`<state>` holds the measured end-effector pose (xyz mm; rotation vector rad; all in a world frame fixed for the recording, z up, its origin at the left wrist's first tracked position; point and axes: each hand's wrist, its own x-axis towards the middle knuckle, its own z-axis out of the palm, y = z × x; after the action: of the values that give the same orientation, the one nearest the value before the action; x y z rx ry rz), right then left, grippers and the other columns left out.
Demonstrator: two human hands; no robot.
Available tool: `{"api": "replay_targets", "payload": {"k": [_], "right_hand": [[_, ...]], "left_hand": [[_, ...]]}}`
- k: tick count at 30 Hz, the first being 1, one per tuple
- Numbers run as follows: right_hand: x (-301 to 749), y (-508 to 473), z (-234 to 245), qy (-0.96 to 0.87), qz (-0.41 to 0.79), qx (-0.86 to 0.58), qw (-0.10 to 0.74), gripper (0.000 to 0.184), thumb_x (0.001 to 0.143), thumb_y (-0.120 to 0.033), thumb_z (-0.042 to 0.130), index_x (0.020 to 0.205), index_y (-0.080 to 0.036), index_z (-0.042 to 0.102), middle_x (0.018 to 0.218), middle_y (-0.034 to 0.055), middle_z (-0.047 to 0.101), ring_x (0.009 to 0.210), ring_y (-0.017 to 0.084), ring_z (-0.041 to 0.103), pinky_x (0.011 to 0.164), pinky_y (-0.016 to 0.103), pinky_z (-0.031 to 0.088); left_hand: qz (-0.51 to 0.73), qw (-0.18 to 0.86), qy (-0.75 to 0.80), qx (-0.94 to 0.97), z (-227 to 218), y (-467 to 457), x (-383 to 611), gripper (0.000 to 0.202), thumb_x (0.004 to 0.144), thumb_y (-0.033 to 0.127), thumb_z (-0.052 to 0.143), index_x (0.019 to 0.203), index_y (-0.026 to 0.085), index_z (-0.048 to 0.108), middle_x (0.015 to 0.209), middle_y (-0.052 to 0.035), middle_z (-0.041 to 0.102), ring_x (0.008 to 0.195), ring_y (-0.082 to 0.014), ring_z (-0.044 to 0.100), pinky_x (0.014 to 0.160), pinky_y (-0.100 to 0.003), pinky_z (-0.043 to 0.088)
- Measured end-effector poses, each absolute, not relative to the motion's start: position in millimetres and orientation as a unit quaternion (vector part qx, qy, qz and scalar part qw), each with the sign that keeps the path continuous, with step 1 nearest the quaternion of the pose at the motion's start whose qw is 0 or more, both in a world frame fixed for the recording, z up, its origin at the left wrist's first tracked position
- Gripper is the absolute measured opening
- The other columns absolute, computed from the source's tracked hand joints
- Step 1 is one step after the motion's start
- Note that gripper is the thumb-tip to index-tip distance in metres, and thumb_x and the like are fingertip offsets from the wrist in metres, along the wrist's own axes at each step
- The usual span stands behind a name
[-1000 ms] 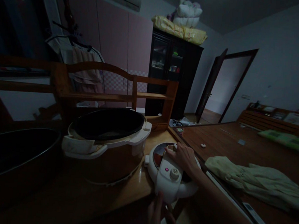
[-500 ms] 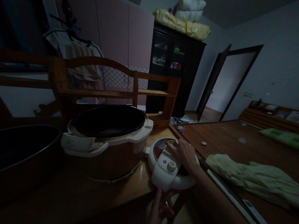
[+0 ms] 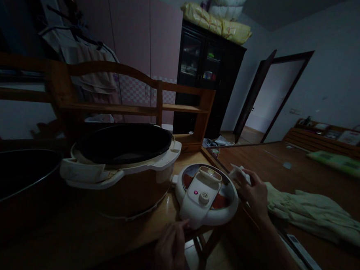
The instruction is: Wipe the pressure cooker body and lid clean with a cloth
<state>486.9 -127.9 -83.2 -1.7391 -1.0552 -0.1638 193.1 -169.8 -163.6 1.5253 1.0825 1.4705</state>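
A white electric pressure cooker lid (image 3: 220,218) lies on the wooden table at its right end, with dark see-through panels, an oval handle top, a round valve knob and a pink button. My left hand (image 3: 172,243) is curled at its front edge, fingertips touching the rim. Just right of the lid, my right hand (image 3: 256,194) is closed on a small white piece (image 3: 241,174), whose kind I cannot make out. Left of the lid stands the pressure cooker body (image 3: 142,186), open on top, with a black inner pot (image 3: 126,145).
A wide dark pot (image 3: 19,181) stands at the far left. Behind the cooker rises a wooden shelf frame (image 3: 114,107). To the right is a low brown surface (image 3: 252,156) holding a pale green cloth (image 3: 310,210) and a long flat strip (image 3: 305,255).
My right hand has moved off the lid's handle to the right, with the white piece in it. The left hand has drawn slightly left, its fingers more curled. The view has shifted a little.
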Motion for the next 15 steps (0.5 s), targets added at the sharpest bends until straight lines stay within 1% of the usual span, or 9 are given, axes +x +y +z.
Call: {"api": "replay_targets", "payload": {"k": [1, 2, 4, 5, 6, 8, 10, 13, 15], "right_hand": [[484.3, -138.3, -90.8, -0.429, -0.055, -0.727, 0.534, 0.061, 0.085, -0.072, 0.056, 0.107, -0.018, 0.074, 0.099, 0.0088, 0.077, 0.085, 0.026, 0.07, 0.071, 0.032, 0.05], [480.7, -148.5, -99.4, -0.415, -0.044, -0.729, 0.543, 0.059, 0.086, -0.07, 0.056, 0.101, -0.016, 0.075, 0.092, 0.0086, 0.077, 0.08, 0.025, 0.07, 0.067, 0.031, 0.05], [471.5, -167.2, -117.8, -0.377, -0.03, -0.74, 0.556, 0.059, 0.089, -0.067, 0.053, 0.086, -0.013, 0.076, 0.07, 0.0074, 0.073, 0.064, 0.024, 0.066, 0.057, 0.031, 0.047], [466.5, -174.9, -126.7, -0.362, -0.024, -0.746, 0.558, 0.06, 0.09, -0.066, 0.052, 0.08, -0.012, 0.076, 0.061, 0.0065, 0.07, 0.057, 0.024, 0.063, 0.054, 0.031, 0.045], [461.4, -181.4, -134.8, -0.348, -0.015, -0.75, 0.562, 0.06, 0.09, -0.065, 0.052, 0.079, -0.012, 0.076, 0.058, 0.0057, 0.068, 0.056, 0.024, 0.063, 0.053, 0.031, 0.044], [452.1, -191.0, -147.2, -0.333, -0.006, -0.754, 0.567, 0.059, 0.091, -0.064, 0.052, 0.086, -0.012, 0.078, 0.061, 0.0054, 0.07, 0.063, 0.025, 0.065, 0.059, 0.031, 0.046], [444.1, -197.0, -154.8, -0.335, -0.019, -0.758, 0.559, 0.057, 0.091, -0.063, 0.052, 0.098, -0.014, 0.079, 0.071, 0.0061, 0.074, 0.077, 0.028, 0.069, 0.067, 0.032, 0.05], [432.8, -201.3, -162.2, -0.361, -0.062, -0.756, 0.542, 0.057, 0.095, -0.061, 0.048, 0.122, -0.018, 0.073, 0.098, 0.009, 0.078, 0.102, 0.032, 0.07, 0.083, 0.037, 0.053], [422.9, -201.6, -168.9, -0.382, -0.074, -0.749, 0.537, 0.057, 0.097, -0.059, 0.044, 0.133, -0.022, 0.067, 0.117, 0.0106, 0.075, 0.116, 0.034, 0.066, 0.09, 0.041, 0.054]], "left_hand": [[0.579, 0.33, 0.417, 0.618, -164.5, -164.6, 191.2, 0.04, 0.103, 0.038, 0.039, 0.106, 0.021, 0.075, 0.104, -0.0095, 0.075, 0.098, -0.0202, 0.071, 0.087, -0.03, 0.058], [0.581, 0.289, 0.414, 0.639, -165.8, -159.2, 190.7, 0.036, 0.102, 0.034, 0.041, 0.11, 0.021, 0.074, 0.109, -0.0096, 0.074, 0.102, -0.0202, 0.071, 0.09, -0.031, 0.058], [0.576, 0.214, 0.416, 0.671, -168.5, -149.7, 193.6, 0.03, 0.1, 0.029, 0.048, 0.119, 0.022, 0.07, 0.118, -0.0104, 0.071, 0.11, -0.0211, 0.069, 0.094, -0.033, 0.058], [0.569, 0.184, 0.419, 0.683, -169.9, -146.0, 196.4, 0.031, 0.099, 0.028, 0.051, 0.124, 0.021, 0.068, 0.123, -0.0111, 0.069, 0.115, -0.022, 0.067, 0.096, -0.035, 0.058], [0.56, 0.162, 0.423, 0.694, -171.3, -143.4, 199.7, 0.034, 0.097, 0.028, 0.054, 0.129, 0.021, 0.064, 0.128, -0.0119, 0.067, 0.119, -0.023, 0.065, 0.099, -0.037, 0.057], [0.532, 0.135, 0.43, 0.717, -174.4, -141.1, 206.3, 0.045, 0.095, 0.03, 0.059, 0.14, 0.022, 0.055, 0.139, -0.0129, 0.061, 0.129, -0.0251, 0.06, 0.104, -0.04, 0.055], [0.504, 0.115, 0.436, 0.736, -178.0, -141.5, 211.1, 0.059, 0.094, 0.035, 0.063, 0.149, 0.023, 0.045, 0.147, -0.0135, 0.056, 0.135, -0.0273, 0.056, 0.106, -0.042, 0.054], [0.472, 0.086, 0.449, 0.754, -183.0, -143.0, 213.8, 0.073, 0.092, 0.04, 0.066, 0.156, 0.026, 0.035, 0.154, -0.014, 0.05, 0.136, -0.0305, 0.055, 0.101, -0.042, 0.058], [0.454, 0.077, 0.464, 0.757, -184.7, -142.6, 213.4, 0.075, 0.091, 0.042, 0.066, 0.157, 0.027, 0.033, 0.156, -0.0138, 0.047, 0.135, -0.0319, 0.056, 0.097, -0.042, 0.059]]}}
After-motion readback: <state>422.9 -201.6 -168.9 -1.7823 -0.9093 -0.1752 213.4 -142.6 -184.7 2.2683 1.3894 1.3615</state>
